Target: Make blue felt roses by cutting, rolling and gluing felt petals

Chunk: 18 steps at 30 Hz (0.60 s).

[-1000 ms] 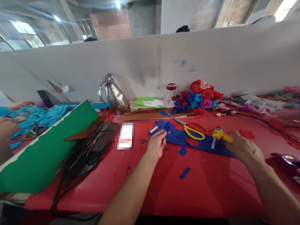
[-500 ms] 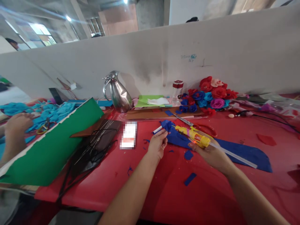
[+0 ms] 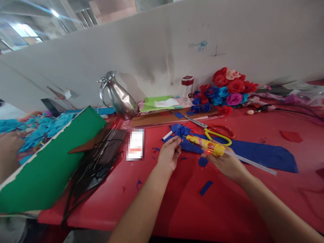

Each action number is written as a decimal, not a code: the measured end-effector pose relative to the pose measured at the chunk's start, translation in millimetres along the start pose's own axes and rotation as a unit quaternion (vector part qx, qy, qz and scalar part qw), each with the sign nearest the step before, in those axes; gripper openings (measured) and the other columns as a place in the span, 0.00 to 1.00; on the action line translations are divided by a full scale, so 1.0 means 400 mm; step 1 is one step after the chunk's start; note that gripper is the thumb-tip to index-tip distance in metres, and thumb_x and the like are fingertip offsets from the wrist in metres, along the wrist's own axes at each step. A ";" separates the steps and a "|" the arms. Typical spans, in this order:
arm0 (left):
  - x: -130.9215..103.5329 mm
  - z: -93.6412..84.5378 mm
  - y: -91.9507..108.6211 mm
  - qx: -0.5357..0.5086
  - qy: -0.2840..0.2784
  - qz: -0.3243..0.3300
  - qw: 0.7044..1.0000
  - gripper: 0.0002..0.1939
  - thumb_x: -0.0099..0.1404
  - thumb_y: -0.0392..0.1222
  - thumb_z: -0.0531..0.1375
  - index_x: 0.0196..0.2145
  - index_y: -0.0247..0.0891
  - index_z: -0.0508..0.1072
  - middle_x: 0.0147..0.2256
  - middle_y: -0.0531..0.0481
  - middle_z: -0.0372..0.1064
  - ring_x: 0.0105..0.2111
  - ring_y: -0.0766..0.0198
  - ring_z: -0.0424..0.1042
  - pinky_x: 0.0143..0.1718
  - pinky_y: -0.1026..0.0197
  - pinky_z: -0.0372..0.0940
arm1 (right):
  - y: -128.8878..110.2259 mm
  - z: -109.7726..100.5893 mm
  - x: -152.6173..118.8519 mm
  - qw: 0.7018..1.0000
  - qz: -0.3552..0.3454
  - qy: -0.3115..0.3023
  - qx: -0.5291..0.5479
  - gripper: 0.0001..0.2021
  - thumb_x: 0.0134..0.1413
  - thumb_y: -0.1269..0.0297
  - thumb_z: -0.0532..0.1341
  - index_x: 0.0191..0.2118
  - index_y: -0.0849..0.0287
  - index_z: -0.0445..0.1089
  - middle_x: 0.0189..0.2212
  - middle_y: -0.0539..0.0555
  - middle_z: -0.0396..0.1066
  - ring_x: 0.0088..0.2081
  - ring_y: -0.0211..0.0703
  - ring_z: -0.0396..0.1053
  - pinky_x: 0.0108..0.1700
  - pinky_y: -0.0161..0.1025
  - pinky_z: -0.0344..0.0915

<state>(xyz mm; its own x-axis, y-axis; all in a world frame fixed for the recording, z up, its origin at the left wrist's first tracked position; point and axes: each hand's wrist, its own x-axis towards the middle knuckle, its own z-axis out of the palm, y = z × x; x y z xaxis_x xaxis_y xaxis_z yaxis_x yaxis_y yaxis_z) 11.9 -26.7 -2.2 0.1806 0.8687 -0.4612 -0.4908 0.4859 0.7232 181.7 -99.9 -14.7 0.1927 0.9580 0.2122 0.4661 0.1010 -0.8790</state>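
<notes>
Between the fingertips of my left hand (image 3: 169, 153) is a dark blue paper flower (image 3: 180, 130), its petals spread above the pinch. My right hand (image 3: 227, 162) is wrapped round a yellow glue gun (image 3: 206, 144), with a red light glowing on its side and a long clear glue stick (image 3: 253, 162) out of its back. The gun's nozzle points left, close against the flower's base; whether it touches I cannot tell. Beneath both hands lies a blue paper strip (image 3: 263, 156). Scissors (image 3: 218, 136) with red and yellow handles rest just behind the gun.
Blue scraps (image 3: 206, 188) dot the red table (image 3: 182, 209). A phone (image 3: 135, 145), wires (image 3: 105, 145) and a green board (image 3: 58, 162) stand left; a steel jug (image 3: 120, 96), jar (image 3: 187, 89) and paper roses (image 3: 234, 88) line the back. Another person's hand (image 3: 11, 145) is at far left.
The camera view has shifted and tilted slightly. The glue gun's nozzle has come lower, toward the flower's base, and more of the scissors' handles shows. Both hands keep their grips.
</notes>
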 end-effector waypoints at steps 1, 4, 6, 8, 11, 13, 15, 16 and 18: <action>-0.001 0.001 0.000 -0.001 0.000 0.000 1.000 0.13 0.45 0.34 0.70 0.29 0.36 0.72 0.24 0.56 0.69 0.16 0.78 0.56 0.17 0.71 0.50 | 0.000 0.001 -0.001 1.000 0.000 0.000 0.002 0.07 0.48 0.55 0.64 0.26 0.50 0.70 0.26 0.52 0.73 0.30 0.51 0.71 0.32 0.46 0.68; -0.004 0.003 0.001 -0.002 -0.001 -0.001 1.000 0.13 0.44 0.33 0.70 0.29 0.36 0.72 0.23 0.57 0.68 0.16 0.78 0.56 0.17 0.71 0.51 | 0.002 0.002 -0.002 1.000 0.000 0.000 0.003 0.08 0.48 0.55 0.64 0.26 0.51 0.69 0.25 0.52 0.72 0.30 0.50 0.71 0.31 0.45 0.67; -0.007 0.004 0.002 -0.001 -0.002 -0.001 1.000 0.13 0.44 0.34 0.70 0.28 0.36 0.72 0.22 0.58 0.67 0.16 0.78 0.57 0.18 0.71 0.51 | 0.001 0.003 -0.002 1.000 0.003 -0.003 0.006 0.09 0.49 0.54 0.64 0.26 0.51 0.68 0.25 0.52 0.71 0.29 0.49 0.70 0.30 0.45 0.66; -0.009 0.004 0.002 0.003 -0.001 0.000 1.000 0.14 0.43 0.34 0.71 0.28 0.36 0.72 0.21 0.58 0.66 0.16 0.78 0.57 0.18 0.71 0.51 | 0.000 0.004 -0.002 1.000 0.008 -0.008 0.007 0.10 0.49 0.53 0.64 0.26 0.51 0.68 0.24 0.52 0.70 0.27 0.48 0.69 0.29 0.44 0.66; -0.010 0.005 0.002 0.015 0.004 0.003 1.000 0.15 0.41 0.35 0.72 0.28 0.36 0.72 0.21 0.58 0.66 0.16 0.77 0.57 0.19 0.70 0.52 | -0.002 0.003 -0.003 1.000 0.006 -0.008 0.003 0.11 0.49 0.53 0.64 0.25 0.52 0.68 0.25 0.52 0.70 0.27 0.49 0.69 0.29 0.44 0.66; -0.010 0.005 0.001 0.019 0.008 0.008 1.000 0.16 0.41 0.36 0.72 0.29 0.36 0.73 0.21 0.58 0.66 0.17 0.77 0.57 0.19 0.70 0.52 | 0.000 0.002 -0.003 1.000 0.000 -0.011 -0.004 0.10 0.50 0.53 0.64 0.25 0.52 0.69 0.25 0.53 0.71 0.28 0.50 0.70 0.31 0.46 0.67; -0.010 0.005 0.000 0.019 0.010 0.012 1.000 0.16 0.40 0.36 0.71 0.28 0.36 0.73 0.21 0.58 0.67 0.16 0.78 0.57 0.19 0.70 0.51 | 0.003 0.001 -0.003 1.000 -0.004 -0.015 -0.016 0.10 0.50 0.53 0.63 0.26 0.52 0.70 0.26 0.53 0.72 0.30 0.51 0.71 0.33 0.48 0.68; -0.009 0.004 0.000 0.019 0.009 0.014 1.000 0.16 0.40 0.36 0.71 0.28 0.36 0.73 0.21 0.58 0.67 0.16 0.78 0.57 0.19 0.70 0.51 | 0.005 0.000 -0.003 1.000 -0.006 -0.019 -0.023 0.10 0.51 0.53 0.63 0.26 0.52 0.71 0.26 0.53 0.73 0.30 0.51 0.71 0.33 0.48 0.69; -0.009 0.003 0.001 0.019 0.004 0.017 1.000 0.16 0.39 0.36 0.71 0.28 0.36 0.73 0.21 0.58 0.67 0.16 0.78 0.57 0.19 0.70 0.50 | 0.008 -0.002 -0.002 0.999 -0.012 -0.022 -0.035 0.10 0.52 0.52 0.62 0.27 0.52 0.71 0.27 0.53 0.74 0.30 0.51 0.72 0.33 0.48 0.69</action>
<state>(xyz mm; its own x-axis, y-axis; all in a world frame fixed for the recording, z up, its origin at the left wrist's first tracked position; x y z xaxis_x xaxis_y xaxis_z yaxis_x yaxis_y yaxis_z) 12.3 -29.4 0.3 0.1573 0.8844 -0.4394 -0.4632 0.4591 0.7581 183.6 -100.7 -17.4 0.1436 0.9666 0.2124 0.5294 0.1063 -0.8417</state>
